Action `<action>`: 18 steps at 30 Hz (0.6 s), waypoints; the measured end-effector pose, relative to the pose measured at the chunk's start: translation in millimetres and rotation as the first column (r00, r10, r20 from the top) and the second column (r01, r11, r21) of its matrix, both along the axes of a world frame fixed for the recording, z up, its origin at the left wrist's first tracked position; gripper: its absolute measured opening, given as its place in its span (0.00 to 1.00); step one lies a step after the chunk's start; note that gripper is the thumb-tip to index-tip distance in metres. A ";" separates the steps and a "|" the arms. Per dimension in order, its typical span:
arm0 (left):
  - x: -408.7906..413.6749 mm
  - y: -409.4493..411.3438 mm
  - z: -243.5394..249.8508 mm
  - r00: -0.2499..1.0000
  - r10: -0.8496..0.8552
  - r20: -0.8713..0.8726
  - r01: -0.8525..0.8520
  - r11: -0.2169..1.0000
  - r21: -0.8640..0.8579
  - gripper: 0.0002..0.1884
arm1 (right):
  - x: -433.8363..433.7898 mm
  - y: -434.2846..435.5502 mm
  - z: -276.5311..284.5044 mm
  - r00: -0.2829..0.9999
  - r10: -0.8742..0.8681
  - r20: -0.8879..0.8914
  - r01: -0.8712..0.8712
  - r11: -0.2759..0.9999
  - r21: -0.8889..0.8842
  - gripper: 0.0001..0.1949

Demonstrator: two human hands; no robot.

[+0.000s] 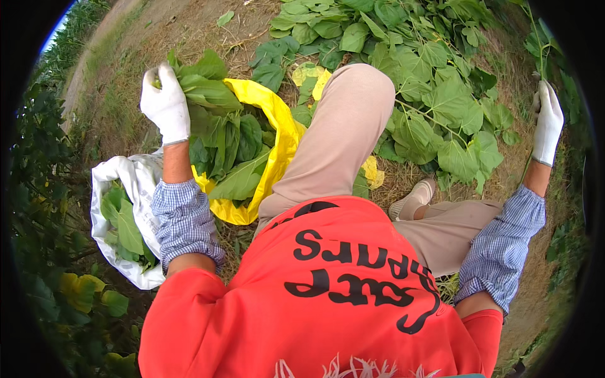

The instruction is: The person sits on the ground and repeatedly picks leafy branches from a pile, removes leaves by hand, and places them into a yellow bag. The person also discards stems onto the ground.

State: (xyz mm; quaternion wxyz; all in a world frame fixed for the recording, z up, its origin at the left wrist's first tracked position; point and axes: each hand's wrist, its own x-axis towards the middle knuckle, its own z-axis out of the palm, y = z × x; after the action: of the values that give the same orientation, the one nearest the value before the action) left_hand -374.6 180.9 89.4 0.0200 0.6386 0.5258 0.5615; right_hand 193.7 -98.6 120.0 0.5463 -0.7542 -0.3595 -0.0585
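Note:
My left hand (165, 101), in a white knit glove, grips a bunch of broad green leaves (208, 87) by their stalk ends. The bunch hangs at the far rim of a yellow plastic bag (279, 113), which stands open with more green leaves (231, 146) inside. Out to the far right, my right hand (548, 115), gloved the same way, is closed around a thin green leafy branch (539, 42). The branch runs upward from the fist, and part of its stem shows below the wrist.
A white woven sack (101, 222) with leaves in it stands beside my left forearm. Cut leafy branches (439, 108) lie heaped beyond my knee and to its right. Yellowed leaves (321, 85) lie among them on dry, grassy soil (189, 23). Dark foliage (38, 212) borders the left.

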 end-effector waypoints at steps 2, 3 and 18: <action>-15.2 -5.5 -68.8 0.947 0.151 -0.284 -0.215 0.954 -0.208 0.19 | -4.2 0.5 -3.9 0.999 -0.009 -0.046 0.008 1.000 -0.027 0.19; -14.7 -11.6 -104.3 0.942 0.063 -0.329 -0.189 0.911 -0.367 0.19 | -5.7 2.7 -5.7 0.999 0.000 -0.034 -0.001 0.999 -0.041 0.19; -5.7 13.4 -322.6 0.772 -0.514 -0.374 -0.004 0.584 -0.812 0.25 | -59.6 15.3 -8.6 0.977 0.153 -0.149 -0.185 0.954 -0.234 0.15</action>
State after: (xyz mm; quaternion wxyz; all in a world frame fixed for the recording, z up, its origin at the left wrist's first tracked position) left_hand -380.3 194.3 -233.2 0.2182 0.7755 0.5905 0.0486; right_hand 134.2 -83.3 111.4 0.4733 -0.7849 -0.3912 0.0826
